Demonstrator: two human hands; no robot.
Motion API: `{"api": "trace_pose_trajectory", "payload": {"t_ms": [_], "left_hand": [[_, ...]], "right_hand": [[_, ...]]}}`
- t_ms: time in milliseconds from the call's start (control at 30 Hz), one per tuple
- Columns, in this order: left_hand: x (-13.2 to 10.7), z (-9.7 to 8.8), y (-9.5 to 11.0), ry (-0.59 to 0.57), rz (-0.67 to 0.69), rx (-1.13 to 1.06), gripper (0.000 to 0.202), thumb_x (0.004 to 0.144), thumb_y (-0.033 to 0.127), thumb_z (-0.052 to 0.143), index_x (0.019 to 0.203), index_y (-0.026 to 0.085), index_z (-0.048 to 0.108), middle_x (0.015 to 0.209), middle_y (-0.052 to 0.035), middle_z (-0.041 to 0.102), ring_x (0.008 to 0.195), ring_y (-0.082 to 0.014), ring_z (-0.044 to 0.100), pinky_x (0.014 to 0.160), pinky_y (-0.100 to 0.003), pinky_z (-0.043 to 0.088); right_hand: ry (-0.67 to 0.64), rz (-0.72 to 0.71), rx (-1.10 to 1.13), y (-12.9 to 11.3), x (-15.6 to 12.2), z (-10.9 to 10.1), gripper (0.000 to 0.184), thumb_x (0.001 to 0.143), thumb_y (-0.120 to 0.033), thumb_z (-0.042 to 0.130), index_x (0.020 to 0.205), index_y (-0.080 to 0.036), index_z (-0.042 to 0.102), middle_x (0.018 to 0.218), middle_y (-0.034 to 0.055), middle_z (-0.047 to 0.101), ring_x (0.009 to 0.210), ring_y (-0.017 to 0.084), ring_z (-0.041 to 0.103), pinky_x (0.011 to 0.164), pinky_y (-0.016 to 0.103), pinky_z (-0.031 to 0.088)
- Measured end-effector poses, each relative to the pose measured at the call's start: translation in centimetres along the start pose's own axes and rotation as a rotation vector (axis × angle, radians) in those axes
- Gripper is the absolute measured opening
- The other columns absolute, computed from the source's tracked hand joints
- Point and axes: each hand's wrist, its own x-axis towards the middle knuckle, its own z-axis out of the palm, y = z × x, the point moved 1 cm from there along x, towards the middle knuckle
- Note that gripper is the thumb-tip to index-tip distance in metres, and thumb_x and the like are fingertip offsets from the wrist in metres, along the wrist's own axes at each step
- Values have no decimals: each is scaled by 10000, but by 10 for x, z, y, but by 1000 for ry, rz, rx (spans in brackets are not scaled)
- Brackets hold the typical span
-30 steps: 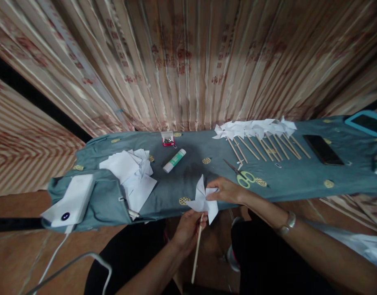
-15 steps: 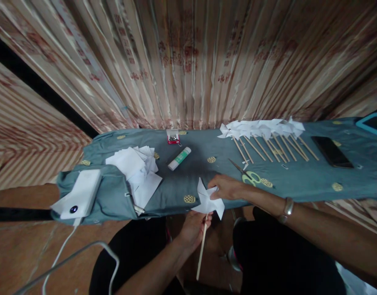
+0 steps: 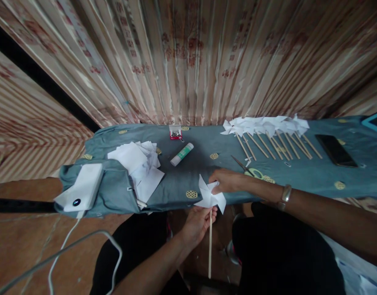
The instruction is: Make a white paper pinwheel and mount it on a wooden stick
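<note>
A white paper pinwheel (image 3: 208, 199) is held over the near edge of the cloth-covered table, its wooden stick (image 3: 210, 250) hanging almost straight down. My left hand (image 3: 196, 225) is closed around the top of that stick, just below the paper blades. With bent fingers, my right hand (image 3: 225, 180) presses on the middle of the pinwheel from above; its fingertips partly hide the centre. Beyond my right wrist lie green-handled scissors (image 3: 252, 173), partly covered by the forearm.
White paper sheets (image 3: 148, 182) are heaped at left, near a white power bank (image 3: 86, 188) with a cable. A glue stick (image 3: 182, 154) and a small red box (image 3: 176, 134) of metal pins lie mid-table. Several pinwheels (image 3: 265, 125) sit in a row beside a phone (image 3: 336, 150).
The stick has swung from a slant to nearly vertical, its lower end moving right. Both hands stay on the pinwheel, and the whole view has shifted slightly.
</note>
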Motion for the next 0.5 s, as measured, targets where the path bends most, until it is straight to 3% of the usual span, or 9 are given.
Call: {"api": "trace_pose_trajectory", "payload": {"t_ms": [200,500], "left_hand": [[1,-2,-2,46,-78,-85,316,495,246,892,691,68,719,681,-75,693,583,-100,599,604,-219,470],[4,-1,1,26,-91,-48,272,555,211,877,739,65,740,671,-81,716,600,-121,646,637,-233,512]], "right_hand": [[-38,15,-6,-3,4,-4,32,660,-180,694,684,-158,688,586,-27,533,584,116,494,516,231,297],[-81,62,-47,-11,3,-7,61,663,-184,700,704,-139,706,546,-44,490,561,111,455,524,245,290]]}}
